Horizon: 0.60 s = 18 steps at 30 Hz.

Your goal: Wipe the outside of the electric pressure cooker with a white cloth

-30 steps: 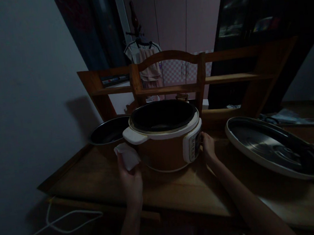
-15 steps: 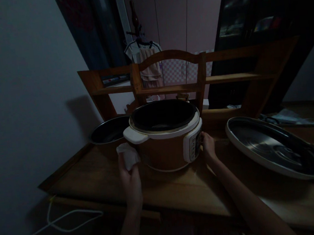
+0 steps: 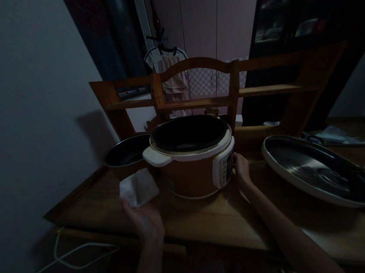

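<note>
A brown and white electric cooker (image 3: 190, 179) stands upright on the wooden desk, its lid off and its dark round inner pot (image 3: 191, 132) showing. In my left hand (image 3: 146, 222) is a folded white tissue (image 3: 138, 187), held palm up in front of the cooker's left side and apart from it. Curled fingers of my right hand (image 3: 243, 169) rest on the cooker's right side, just beside the control panel (image 3: 225, 169); the fingertips are partly hidden there. A white handle (image 3: 157, 156) juts out from the cooker's left.
Left of the cooker sits a dark round pot (image 3: 127, 152). At the right lies a large lid (image 3: 316, 170), inner face up. A wooden shelf rack (image 3: 198, 103) lines the desk's (image 3: 210, 216) back. A white cord (image 3: 83, 247) hangs at the left front edge.
My left hand has drawn back and left from the cooker, turning so the tissue lies spread more widely. My right hand and the cooker stay in place.
</note>
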Tool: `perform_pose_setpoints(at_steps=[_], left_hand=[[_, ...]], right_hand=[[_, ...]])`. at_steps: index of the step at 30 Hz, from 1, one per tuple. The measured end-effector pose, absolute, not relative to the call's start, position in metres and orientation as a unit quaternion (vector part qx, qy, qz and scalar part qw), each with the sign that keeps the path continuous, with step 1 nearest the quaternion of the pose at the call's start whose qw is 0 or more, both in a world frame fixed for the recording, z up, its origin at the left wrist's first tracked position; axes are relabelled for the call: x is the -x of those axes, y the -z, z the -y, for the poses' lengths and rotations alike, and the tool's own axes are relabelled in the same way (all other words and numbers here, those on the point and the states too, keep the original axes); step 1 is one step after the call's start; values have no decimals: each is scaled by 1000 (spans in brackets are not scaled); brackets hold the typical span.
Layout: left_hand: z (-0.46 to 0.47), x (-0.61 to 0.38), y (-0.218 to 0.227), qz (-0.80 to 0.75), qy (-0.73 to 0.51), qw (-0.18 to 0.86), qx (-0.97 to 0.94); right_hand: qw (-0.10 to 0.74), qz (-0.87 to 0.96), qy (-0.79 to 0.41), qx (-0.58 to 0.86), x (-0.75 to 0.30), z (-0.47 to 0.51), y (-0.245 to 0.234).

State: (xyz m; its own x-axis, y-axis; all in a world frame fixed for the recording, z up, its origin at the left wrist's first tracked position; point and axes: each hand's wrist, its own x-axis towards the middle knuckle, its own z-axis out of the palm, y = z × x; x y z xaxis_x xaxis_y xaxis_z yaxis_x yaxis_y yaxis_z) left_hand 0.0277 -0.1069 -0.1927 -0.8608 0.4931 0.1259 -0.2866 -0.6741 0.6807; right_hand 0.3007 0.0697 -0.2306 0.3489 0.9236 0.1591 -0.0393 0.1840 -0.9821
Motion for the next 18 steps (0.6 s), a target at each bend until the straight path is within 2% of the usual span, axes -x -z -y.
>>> perform_pose_setpoints(at_steps=[3, 11, 18], left_hand=[[110, -26, 192, -356, -885, 272, -131], [111, -26, 194, -382, -858, 332, -87], [108, -22, 191, -363, -874, 320, -48]], right_hand=[[637, 425, -380, 518, -300, -70, 231], [633, 426, -382, 522, -302, -72, 233], [631, 431, -381, 520, -302, -74, 237]])
